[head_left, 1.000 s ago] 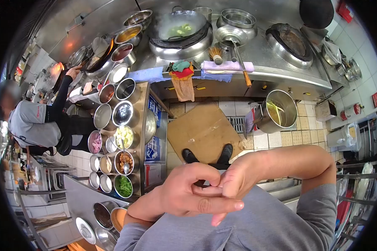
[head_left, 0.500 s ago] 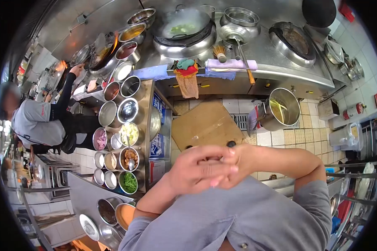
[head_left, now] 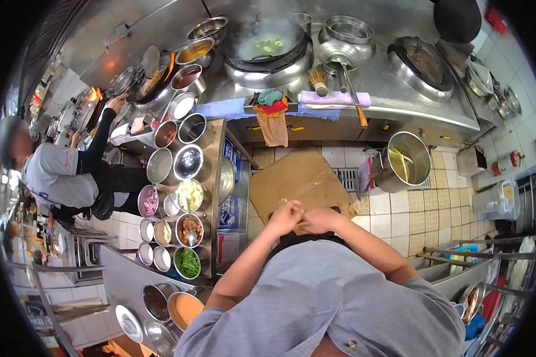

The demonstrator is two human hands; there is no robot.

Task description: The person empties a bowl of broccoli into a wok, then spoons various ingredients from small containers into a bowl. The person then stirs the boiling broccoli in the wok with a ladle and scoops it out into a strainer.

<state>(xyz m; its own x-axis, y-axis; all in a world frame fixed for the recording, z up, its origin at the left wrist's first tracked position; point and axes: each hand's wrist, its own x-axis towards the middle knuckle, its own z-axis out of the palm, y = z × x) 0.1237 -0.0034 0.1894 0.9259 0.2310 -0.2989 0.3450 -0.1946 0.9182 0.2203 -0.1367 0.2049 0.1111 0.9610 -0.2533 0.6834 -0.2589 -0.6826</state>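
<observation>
My left hand (head_left: 286,218) and my right hand (head_left: 318,221) meet in front of my waist, above the brown floor mat (head_left: 301,181). Both have curled fingers that touch or nearly touch each other. Whether anything small sits between the fingers is too small to tell. Beyond them on the range, a steaming wok (head_left: 265,44) holds green pieces in liquid. Left of my hands, steel containers hold chopped green pieces (head_left: 187,263), brown chunks (head_left: 192,229) and pale yellow pieces (head_left: 190,195).
A co-worker (head_left: 62,172) stands at the left, one hand at a flaming wok. A tall pot (head_left: 408,160) stands on the floor at right. A perforated ladle (head_left: 341,55) rests on the range, its wooden handle over the edge. Metal racks flank me.
My hands, clasped and interlaced close to the camera before, have moved down and away toward my waist, and the fingers have come out of their interlacing. The view has shifted slightly.
</observation>
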